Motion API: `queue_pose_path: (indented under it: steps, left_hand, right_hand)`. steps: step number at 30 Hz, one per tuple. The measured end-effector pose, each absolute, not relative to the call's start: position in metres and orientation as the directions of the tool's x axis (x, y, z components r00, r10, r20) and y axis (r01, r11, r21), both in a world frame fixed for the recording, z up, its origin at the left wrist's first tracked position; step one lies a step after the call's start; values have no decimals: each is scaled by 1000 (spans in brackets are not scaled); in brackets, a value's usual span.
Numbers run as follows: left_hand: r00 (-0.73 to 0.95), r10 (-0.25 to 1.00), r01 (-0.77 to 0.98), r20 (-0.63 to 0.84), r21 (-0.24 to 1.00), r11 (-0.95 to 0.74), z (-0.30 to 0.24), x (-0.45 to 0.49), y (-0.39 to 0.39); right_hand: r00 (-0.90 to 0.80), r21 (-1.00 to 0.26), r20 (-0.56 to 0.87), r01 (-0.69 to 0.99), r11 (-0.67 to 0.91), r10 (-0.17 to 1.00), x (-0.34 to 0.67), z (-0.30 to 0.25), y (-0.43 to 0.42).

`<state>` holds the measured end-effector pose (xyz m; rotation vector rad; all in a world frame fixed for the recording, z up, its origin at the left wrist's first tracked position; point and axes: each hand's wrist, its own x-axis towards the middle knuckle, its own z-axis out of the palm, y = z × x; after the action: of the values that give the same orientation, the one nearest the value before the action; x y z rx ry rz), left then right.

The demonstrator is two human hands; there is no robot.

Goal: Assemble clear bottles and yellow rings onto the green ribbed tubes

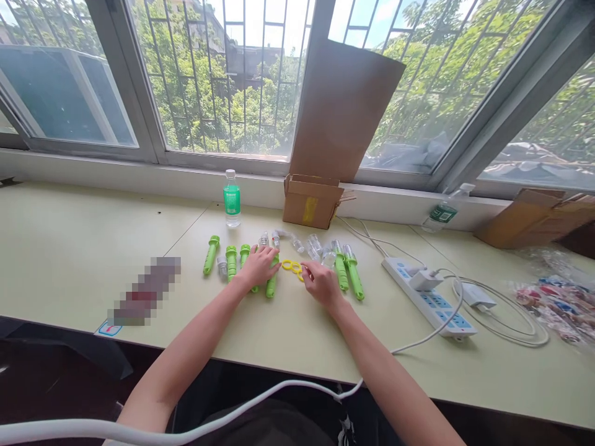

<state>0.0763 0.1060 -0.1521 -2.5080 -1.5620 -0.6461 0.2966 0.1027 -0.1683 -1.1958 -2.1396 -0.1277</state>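
Observation:
My left hand (261,267) lies over the green tubes, its fingers closed around the upper part of one green tube (271,287). To its left are more green tubes (211,255) with ridged collars, and a small clear cap (222,267). Fingers curled, my right hand (321,284) pinches at the edge of a small group of yellow rings (292,266); the fingertips partly hide the nearest ring. Just right of that hand, two green tubes with clear tops (354,275) lie side by side. Clear plastic pieces (314,246) are scattered behind both hands.
A water bottle (232,201) and an open cardboard box (310,201) stand by the window. At right are a power strip (430,300) with cables, another bottle (444,214) and bagged items (553,303). A pixelated patch (146,291) covers something at left. A white cable crosses in front.

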Motion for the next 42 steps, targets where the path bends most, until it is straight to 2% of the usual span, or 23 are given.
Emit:
queue_pose_path:
  steps: [24,42]
  left_hand:
    - [381,813,877,441,105,-468,-154,74,106]
    - [367,824,889,431,99,-447,-154,74,105]
  right_hand:
    - [-333,-263,598,778,570,729,294,-166,102]
    - [-303,-336,578,757,560,757,295,-166,103]
